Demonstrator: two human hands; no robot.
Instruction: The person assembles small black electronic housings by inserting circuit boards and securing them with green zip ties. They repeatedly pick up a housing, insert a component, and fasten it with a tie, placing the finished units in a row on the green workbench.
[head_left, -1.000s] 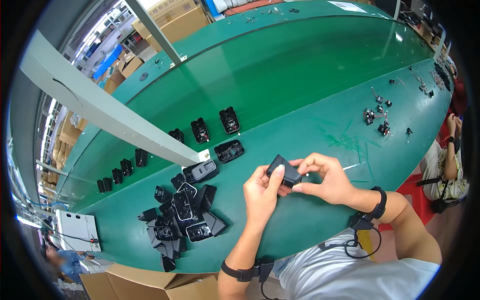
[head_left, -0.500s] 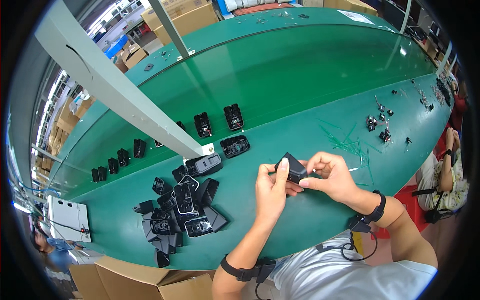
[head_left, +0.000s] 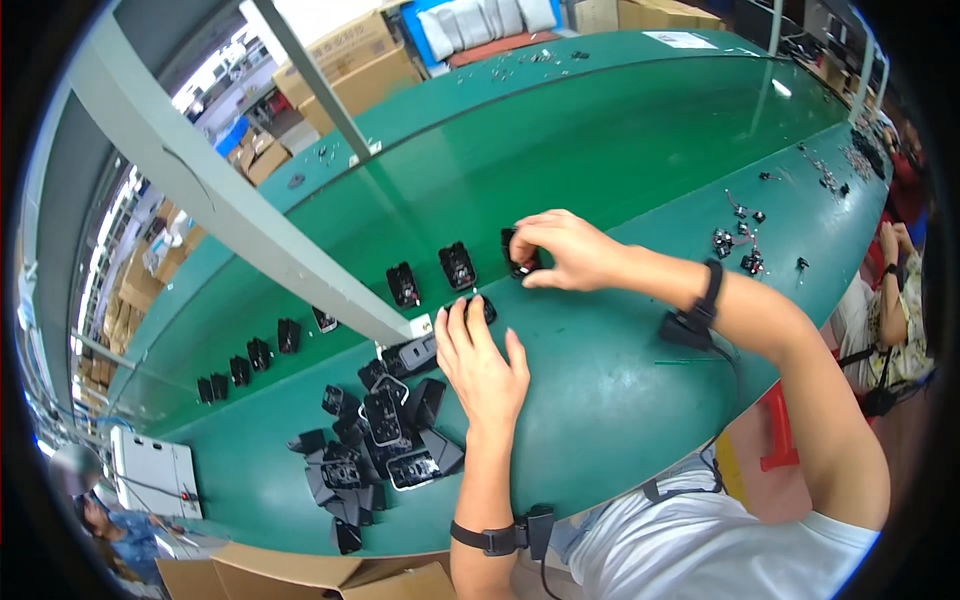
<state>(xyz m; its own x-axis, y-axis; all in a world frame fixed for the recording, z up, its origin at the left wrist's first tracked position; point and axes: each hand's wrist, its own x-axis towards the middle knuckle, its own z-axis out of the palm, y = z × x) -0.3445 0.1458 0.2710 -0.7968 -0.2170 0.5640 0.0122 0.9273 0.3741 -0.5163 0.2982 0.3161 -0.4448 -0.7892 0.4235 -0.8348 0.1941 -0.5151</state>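
Observation:
My right hand (head_left: 572, 252) reaches over the green belt, its thumb and fingers round a black plastic housing (head_left: 510, 243) that stands on the belt. Part of that housing is hidden behind the fingers. My left hand (head_left: 480, 368) lies with outstretched fingers over another black housing (head_left: 488, 310) at the table's far edge; the fingertips cover most of it, and the thumb is apart. Two more open housings, one (head_left: 456, 266) nearer my right hand and one (head_left: 402, 286) farther left, stand on the belt with small parts inside.
A heap of black housings (head_left: 385, 418) lies on the table at left. A grey post (head_left: 250, 205) rises beside it. Small wired parts (head_left: 740, 240) are scattered at right. Cardboard boxes (head_left: 270, 570) stand below the front edge. Another person's hand (head_left: 888, 240) is at far right.
My right hand has moved from the table out over the belt with the black housing. My left hand has let go of that housing and moved left onto another. The view has shifted.

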